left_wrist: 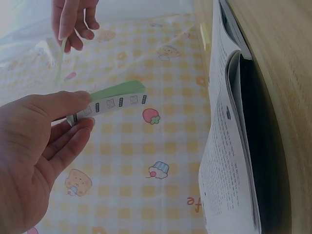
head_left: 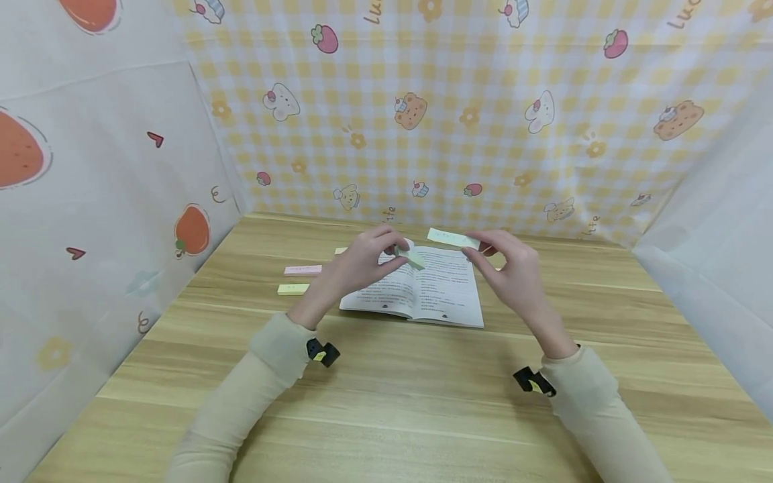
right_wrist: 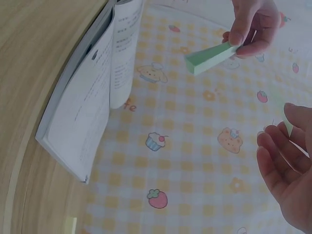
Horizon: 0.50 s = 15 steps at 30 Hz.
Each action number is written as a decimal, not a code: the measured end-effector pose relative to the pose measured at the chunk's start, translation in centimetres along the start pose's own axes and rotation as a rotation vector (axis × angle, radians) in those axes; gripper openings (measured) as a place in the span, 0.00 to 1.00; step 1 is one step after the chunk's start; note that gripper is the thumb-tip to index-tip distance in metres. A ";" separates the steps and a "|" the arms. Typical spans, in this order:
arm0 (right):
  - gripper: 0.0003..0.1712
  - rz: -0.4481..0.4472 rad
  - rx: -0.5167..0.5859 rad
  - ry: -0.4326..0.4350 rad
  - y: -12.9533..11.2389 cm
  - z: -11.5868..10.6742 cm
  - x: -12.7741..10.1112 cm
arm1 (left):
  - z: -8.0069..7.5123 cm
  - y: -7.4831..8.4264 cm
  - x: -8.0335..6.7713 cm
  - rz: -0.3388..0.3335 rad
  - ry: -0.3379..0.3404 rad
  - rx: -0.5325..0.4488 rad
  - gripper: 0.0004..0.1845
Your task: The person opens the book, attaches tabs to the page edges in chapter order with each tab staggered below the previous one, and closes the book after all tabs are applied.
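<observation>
Left hand (head_left: 362, 261) pinched a small green pad of sticky notes (head_left: 412, 256) between thumb and curled fingers, held in the air just above the left page of the open white paperback book (head_left: 423, 288). In the left wrist view the pad (left_wrist: 109, 101) showed a green top and a printed strip along its edge, with the thumb on top and the fingers beneath.

Right hand (head_left: 510, 268) pinched one pale green strip of sticky note (head_left: 453, 237) by its right end, fingertips closed on it, lifted above the far right corner of the book and apart from the pad. In the right wrist view that strip was barely visible past the fingers (right_wrist: 282, 146); the pad (right_wrist: 210, 57) and the book (right_wrist: 92, 92) were clear.

The book lay open and flat on the light wooden table (head_left: 423, 402). Left of the book lay a pink sticky-note pad (head_left: 303, 270) and a yellow sticky-note pad (head_left: 293, 289), both flat on the table. A checked yellow cloth with cartoon prints (head_left: 459, 100) hung behind the book.

Judgement on handling: the strip was thin and limp, so it would be best kept pinched at one end with the sticky face clear of the fingers, lowered level to the page edge, then pressed along its length. The pad should be kept clear of the page.
</observation>
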State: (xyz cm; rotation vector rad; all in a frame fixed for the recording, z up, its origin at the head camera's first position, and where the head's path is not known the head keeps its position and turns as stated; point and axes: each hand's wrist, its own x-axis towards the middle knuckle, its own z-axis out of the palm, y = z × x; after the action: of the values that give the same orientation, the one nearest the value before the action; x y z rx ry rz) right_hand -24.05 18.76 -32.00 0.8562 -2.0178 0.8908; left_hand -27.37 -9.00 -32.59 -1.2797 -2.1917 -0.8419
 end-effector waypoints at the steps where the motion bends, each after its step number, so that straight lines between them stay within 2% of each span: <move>1: 0.15 0.000 -0.006 0.002 0.0 -0.1 0.0 | 0.1 0.0 0.1 -0.007 -0.002 -0.001 0.08; 15: 0.16 0.013 -0.003 0.034 0.4 -0.8 0.3 | 1.9 0.3 1.7 0.021 0.024 -0.059 0.06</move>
State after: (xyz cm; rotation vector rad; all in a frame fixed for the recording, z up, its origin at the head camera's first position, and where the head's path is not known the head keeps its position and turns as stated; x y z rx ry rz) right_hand -24.16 19.56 -31.48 0.8223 -1.9974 0.9031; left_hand -28.01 -6.51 -32.79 -1.3120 -2.1456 -0.9147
